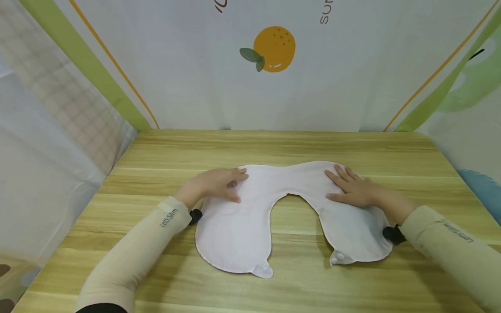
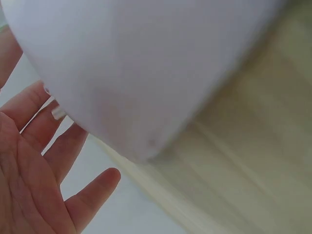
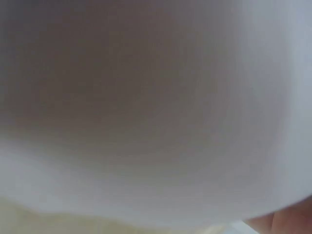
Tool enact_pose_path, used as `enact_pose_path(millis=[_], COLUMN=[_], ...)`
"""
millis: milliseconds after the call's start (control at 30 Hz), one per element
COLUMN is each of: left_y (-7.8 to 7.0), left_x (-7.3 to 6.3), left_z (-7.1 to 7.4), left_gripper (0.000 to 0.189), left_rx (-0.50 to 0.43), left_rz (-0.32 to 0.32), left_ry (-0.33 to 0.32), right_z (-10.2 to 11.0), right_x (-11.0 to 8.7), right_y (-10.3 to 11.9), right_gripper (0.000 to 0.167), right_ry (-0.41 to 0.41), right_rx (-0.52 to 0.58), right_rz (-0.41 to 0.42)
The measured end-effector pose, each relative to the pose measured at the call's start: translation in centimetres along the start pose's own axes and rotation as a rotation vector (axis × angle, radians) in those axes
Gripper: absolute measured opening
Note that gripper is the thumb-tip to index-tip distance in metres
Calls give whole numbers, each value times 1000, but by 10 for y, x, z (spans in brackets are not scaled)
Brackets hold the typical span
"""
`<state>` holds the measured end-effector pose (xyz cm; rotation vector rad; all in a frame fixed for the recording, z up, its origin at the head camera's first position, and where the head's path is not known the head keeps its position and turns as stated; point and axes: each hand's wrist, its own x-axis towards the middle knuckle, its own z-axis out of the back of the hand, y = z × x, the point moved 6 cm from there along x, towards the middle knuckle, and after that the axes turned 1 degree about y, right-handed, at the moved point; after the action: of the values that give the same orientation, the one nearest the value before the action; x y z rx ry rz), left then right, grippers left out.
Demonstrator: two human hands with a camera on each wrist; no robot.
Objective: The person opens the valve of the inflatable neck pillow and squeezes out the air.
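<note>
A white U-shaped cloth bib (image 1: 242, 230) lies spread on the wooden table, its rounded opening facing me. Small snap tabs stick out at the two inner ends, the left tab (image 1: 263, 269) and the right tab (image 1: 339, 257). My left hand (image 1: 217, 182) rests on the upper left edge with fingers loosely extended; the left wrist view has the palm and fingers (image 2: 92, 195) beside the white cloth's edge. Flat on the right arm of the bib, my right hand (image 1: 354, 190) has its fingers spread. White cloth (image 3: 161, 185) fills most of the right wrist view, leaving that hand mostly hidden.
The wooden table (image 1: 156, 152) extends around the bib on all sides. Behind it hangs a white curtain (image 1: 188, 78) printed with an orange fruit, and more patterned fabric borders the left and right sides. Black wrist cameras (image 1: 195, 216) sit at both cuffs.
</note>
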<state>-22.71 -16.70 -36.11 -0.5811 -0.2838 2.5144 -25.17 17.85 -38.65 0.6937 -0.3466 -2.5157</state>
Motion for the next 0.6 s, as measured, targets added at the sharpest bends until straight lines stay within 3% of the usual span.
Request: enact_pose_path(millis=[367, 600], left_y=[15, 23], left_x=[-14, -24], left_z=[-1, 0], left_gripper=[77, 75], left_rx=[-42, -56], left_rz=[27, 22], left_ry=[-33, -54], right_z=[2, 1], right_x=[-17, -24], right_y=[-17, -24], right_gripper=[77, 76], right_ry=[-33, -50], right_rx=[14, -45], right_rz=[-14, -35])
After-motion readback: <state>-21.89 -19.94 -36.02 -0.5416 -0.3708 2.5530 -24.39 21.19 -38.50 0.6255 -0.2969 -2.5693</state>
